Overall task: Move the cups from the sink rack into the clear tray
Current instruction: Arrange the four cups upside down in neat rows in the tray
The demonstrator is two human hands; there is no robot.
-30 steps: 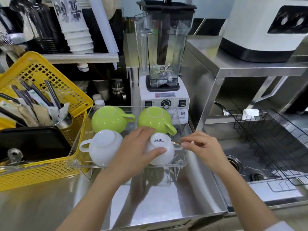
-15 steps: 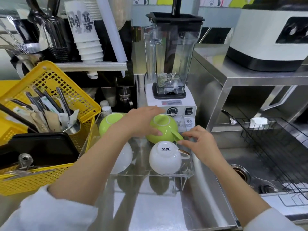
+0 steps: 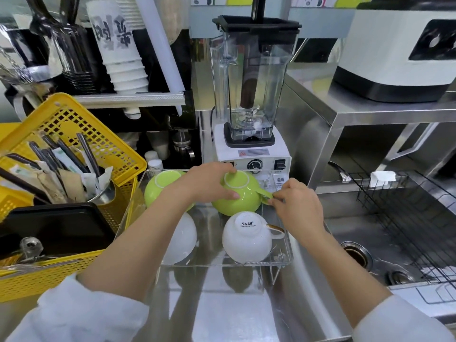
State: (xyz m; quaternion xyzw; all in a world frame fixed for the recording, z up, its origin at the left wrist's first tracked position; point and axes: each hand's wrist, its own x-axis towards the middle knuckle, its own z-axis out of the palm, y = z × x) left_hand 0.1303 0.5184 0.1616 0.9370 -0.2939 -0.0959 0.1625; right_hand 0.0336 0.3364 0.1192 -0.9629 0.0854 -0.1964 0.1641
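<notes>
four inverted cups in the clear acrylic tray (image 3: 283, 261) on the steel bench (image 3: 234, 314). left hand (image 3: 207, 181), grip closed over the far-right lime-green ceramic cup (image 3: 237, 198); right hand (image 3: 298, 206) pinches its handle. white ceramic cup (image 3: 246, 239) near right; black wire sink rack (image 3: 407, 218) far right.

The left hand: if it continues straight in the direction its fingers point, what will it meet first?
The left hand already grips the upside-down green cup. Straight on, beyond the cup, comes probably the blender base; depth is unclear.
</notes>
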